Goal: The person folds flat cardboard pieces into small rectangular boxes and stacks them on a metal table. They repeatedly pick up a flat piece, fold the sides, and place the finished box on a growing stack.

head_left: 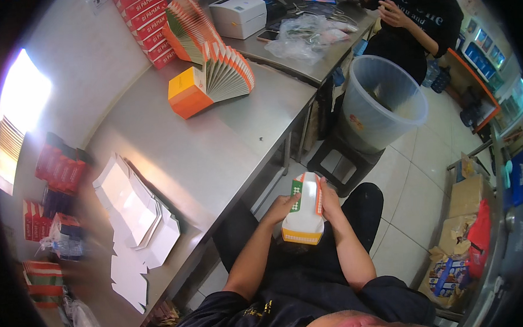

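Observation:
Above my lap I hold a paper food box (309, 216), white inside, with green, orange and yellow patterned sides. My left hand (282, 209) grips its green side, the fingers partly hidden behind the card. On the opposite, orange side, my right hand (330, 202) is closed round the wall. Flat white box blanks (135, 211) lie loosely piled on the steel table to my left. Farther back on that table, a row of nested paper boxes (226, 72) fans out, with a yellow and orange one (189, 94) at its front end.
The steel table's edge (248, 184) runs beside my left knee. A translucent bucket (381, 125) stands on a dark stool (336, 166) ahead. Behind it is another person (415, 25) in black. A white printer (238, 17) and plastic bags (306, 38) sit on the far table.

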Motion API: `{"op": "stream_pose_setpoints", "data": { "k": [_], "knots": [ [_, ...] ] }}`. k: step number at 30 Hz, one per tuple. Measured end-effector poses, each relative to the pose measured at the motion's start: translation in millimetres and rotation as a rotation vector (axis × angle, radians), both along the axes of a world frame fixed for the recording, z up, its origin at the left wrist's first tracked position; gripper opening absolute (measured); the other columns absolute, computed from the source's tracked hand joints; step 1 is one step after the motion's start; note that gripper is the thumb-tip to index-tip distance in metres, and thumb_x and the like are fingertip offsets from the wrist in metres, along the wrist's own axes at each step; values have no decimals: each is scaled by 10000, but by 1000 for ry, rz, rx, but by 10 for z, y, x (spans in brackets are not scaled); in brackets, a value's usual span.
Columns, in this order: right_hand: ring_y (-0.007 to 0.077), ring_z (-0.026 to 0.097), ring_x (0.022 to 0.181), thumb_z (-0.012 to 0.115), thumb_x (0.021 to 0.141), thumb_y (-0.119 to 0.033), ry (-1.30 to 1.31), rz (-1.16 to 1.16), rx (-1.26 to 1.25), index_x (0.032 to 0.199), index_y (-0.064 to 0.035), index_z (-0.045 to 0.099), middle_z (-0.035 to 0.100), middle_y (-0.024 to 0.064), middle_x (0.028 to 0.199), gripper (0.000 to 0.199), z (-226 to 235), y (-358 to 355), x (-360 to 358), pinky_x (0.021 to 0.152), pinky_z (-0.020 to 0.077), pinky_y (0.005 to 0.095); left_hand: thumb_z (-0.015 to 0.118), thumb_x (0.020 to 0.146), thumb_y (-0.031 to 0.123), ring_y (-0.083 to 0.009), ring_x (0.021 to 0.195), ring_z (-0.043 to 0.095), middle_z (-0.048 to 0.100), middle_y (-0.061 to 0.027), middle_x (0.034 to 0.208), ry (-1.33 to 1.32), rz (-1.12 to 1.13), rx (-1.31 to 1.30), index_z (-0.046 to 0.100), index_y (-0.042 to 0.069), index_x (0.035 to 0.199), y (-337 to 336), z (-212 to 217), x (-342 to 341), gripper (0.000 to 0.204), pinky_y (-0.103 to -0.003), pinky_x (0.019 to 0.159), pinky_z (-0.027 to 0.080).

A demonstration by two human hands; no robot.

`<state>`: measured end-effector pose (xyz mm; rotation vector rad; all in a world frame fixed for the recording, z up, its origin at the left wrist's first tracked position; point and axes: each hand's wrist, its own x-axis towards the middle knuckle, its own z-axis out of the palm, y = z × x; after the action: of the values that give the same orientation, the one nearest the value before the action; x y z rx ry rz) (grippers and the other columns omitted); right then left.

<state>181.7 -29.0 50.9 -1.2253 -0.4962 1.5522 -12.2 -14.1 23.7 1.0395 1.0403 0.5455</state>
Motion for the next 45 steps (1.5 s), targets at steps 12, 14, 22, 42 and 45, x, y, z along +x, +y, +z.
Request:
{"op": "stream_pose_setpoints", "data": {
  "k": [12, 14, 22, 42, 45],
  "knots": [
    [130, 659, 846, 497, 1072, -431, -169, 11, 85, 1065, 25, 710, 723, 67, 964, 503, -135, 10, -13, 786, 515, 278, 471, 1061, 511, -145, 879, 671, 731, -75, 971, 124, -121, 116, 715, -40, 1111, 23, -37, -187, 605, -312, 817, 525],
    [132, 657, 898, 512, 1067, -424, -176, 191, 44, 1115, 22, 701, 723, 68, 1014, 487, -115, -18, -9, 837, 508, 292, 476, 1060, 496, -152, 879, 670, 735, -88, 968, 162, 0, 171, 719, -33, 1106, 71, -53, -249, 584, -320, 822, 518],
    [339, 698, 963, 495, 1067, -317, -898, 491, 117, 1252, -6, 660, 734, 191, 1071, 397, -144, -62, -35, 893, 518, 399, 606, 1022, 387, -171, 988, 653, 683, -147, 1171, 355, 230, 540, 614, -21, 1302, 164, 92, -262, 495, -340, 877, 519],
    [169, 668, 992, 780, 912, -301, -582, 760, 169, 1485, -78, 452, 689, 151, 1127, 697, 56, -146, 200, 861, 532, 312, 715, 956, 291, -303, 1409, 441, 457, -177, 1518, -72, -440, 224, 466, 127, 1500, 59, 299, -248, 621, -417, 1138, 392],
    [166, 685, 863, 762, 928, -301, -626, 582, 110, 1344, -73, 557, 700, 122, 1010, 517, 81, -163, 182, 754, 553, 299, 798, 870, 355, -309, 1427, 415, 440, -196, 1526, 165, -258, 473, 394, 150, 1544, 26, 168, -223, 812, -429, 1167, 349]
  ]
}}
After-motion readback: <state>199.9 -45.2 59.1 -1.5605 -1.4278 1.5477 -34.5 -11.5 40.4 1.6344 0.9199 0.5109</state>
